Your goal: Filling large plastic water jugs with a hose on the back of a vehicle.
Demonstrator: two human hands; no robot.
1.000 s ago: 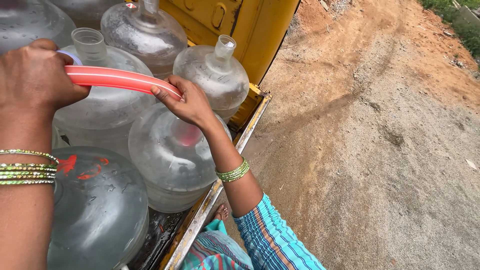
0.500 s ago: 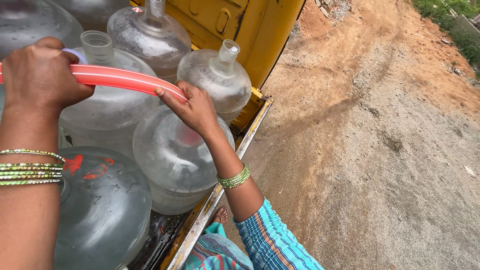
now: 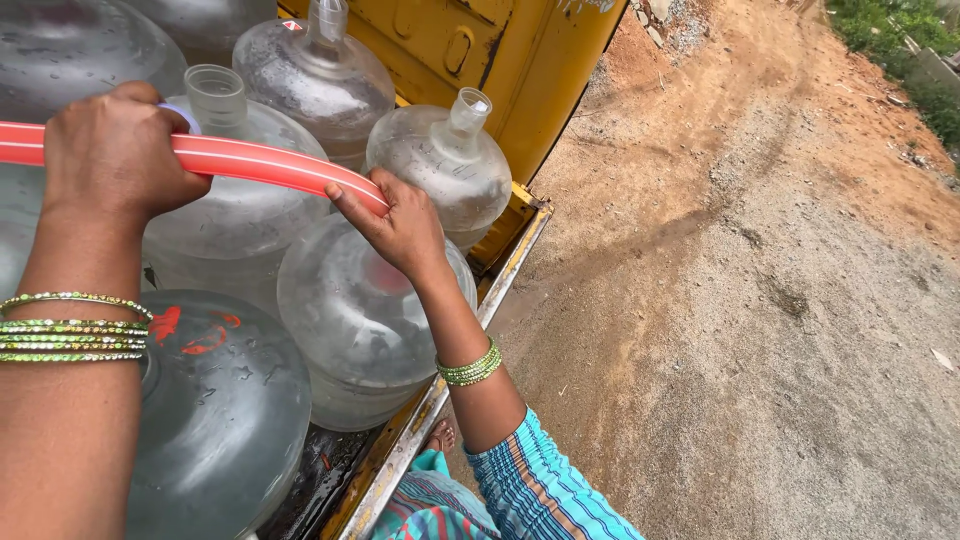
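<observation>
Right hand (image 3: 400,225) and left hand (image 3: 115,150) grip the red hose (image 3: 250,160) over crowded jugs (image 3: 360,320).

The orange hose (image 3: 240,160) runs off the left edge, its middle stretch hidden inside the left hand (image 3: 115,150) and its outlet end covered by the right hand (image 3: 400,225), so the mouth of the jug (image 3: 360,320) beneath that hand cannot be seen. The large clear jugs at the top (image 3: 200,20) and far left (image 3: 70,50) are cut by the picture's edges, and the nearest jug (image 3: 220,420) is partly masked by the left forearm and cropped at the bottom. The yellow vehicle body (image 3: 500,50) is cut off at the top, and the red marking (image 3: 190,330) on the nearest jug is too smeared to make out.
</observation>
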